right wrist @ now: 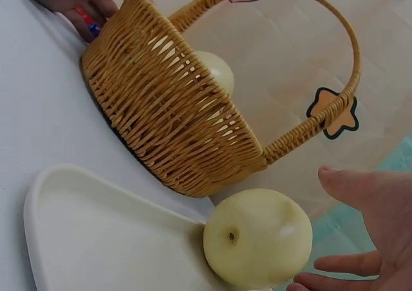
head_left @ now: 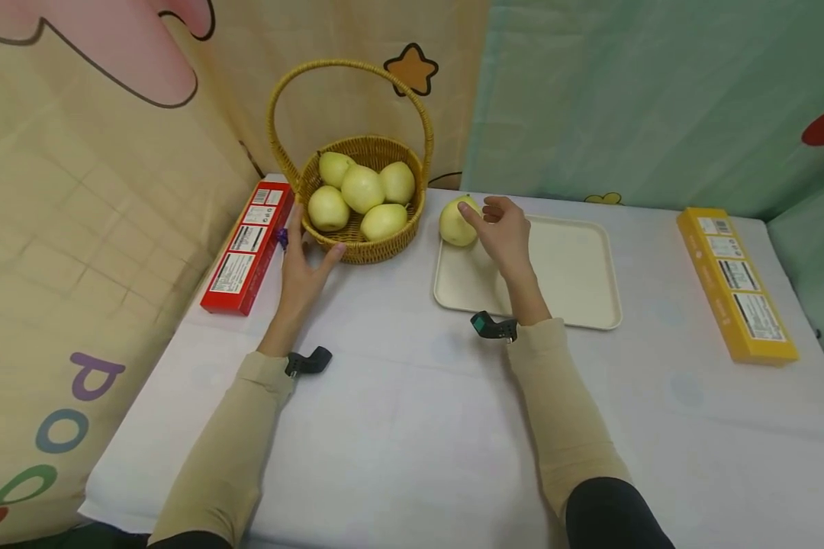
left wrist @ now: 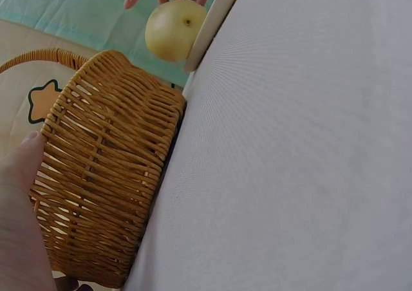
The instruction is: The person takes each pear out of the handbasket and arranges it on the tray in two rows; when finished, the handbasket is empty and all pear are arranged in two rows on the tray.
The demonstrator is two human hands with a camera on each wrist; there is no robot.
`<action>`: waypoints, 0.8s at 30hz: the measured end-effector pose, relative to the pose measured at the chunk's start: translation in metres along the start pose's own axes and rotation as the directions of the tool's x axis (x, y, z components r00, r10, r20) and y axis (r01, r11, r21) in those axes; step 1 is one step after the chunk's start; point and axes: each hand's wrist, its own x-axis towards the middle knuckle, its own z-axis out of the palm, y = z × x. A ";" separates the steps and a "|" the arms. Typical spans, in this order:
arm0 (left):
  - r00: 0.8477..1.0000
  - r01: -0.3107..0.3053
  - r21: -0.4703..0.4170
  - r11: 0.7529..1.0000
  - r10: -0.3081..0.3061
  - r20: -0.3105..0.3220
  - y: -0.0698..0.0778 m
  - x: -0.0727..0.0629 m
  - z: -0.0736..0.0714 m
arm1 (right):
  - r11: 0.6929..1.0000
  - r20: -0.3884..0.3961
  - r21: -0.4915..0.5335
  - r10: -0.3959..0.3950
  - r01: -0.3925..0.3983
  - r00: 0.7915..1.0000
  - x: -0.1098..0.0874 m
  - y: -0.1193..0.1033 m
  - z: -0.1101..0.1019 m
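A wicker basket [head_left: 371,248] with a tall handle holds several pale yellow-green pears [head_left: 362,189]. My left hand [head_left: 302,267] holds the basket at its front left, with the thumb by the rim and the fingers along the outer side, partly hidden. One more pear [head_left: 457,223] sits at the back left corner of a cream tray [head_left: 577,282]. Close to its right side is my right hand [head_left: 508,236], thumb and fingers spread apart. In the right wrist view a gap shows between the thumb and that pear [right wrist: 257,238]; the lower fingers come close to it.
A red box [head_left: 247,248] lies left of the basket, close to my left hand. At the far right of the white-covered table [head_left: 398,427] lies a yellow box [head_left: 738,286]. Printed curtains [head_left: 625,99] stand right behind the table's back edge.
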 end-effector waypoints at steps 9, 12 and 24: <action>1.000 0.016 0.010 1.000 -0.017 0.004 -0.001 0.000 0.000 | 0.998 -0.003 0.030 -0.059 0.059 0.998 -0.002 -0.015 -0.006; 1.000 0.025 0.015 1.000 -0.025 0.011 -0.003 0.002 0.001 | 0.996 -0.011 0.051 -0.068 0.069 0.998 -0.004 -0.019 -0.008; 0.998 0.054 0.010 0.998 -0.054 0.009 0.002 0.001 0.000 | 0.992 -0.028 0.090 -0.087 0.090 0.996 -0.008 -0.028 -0.009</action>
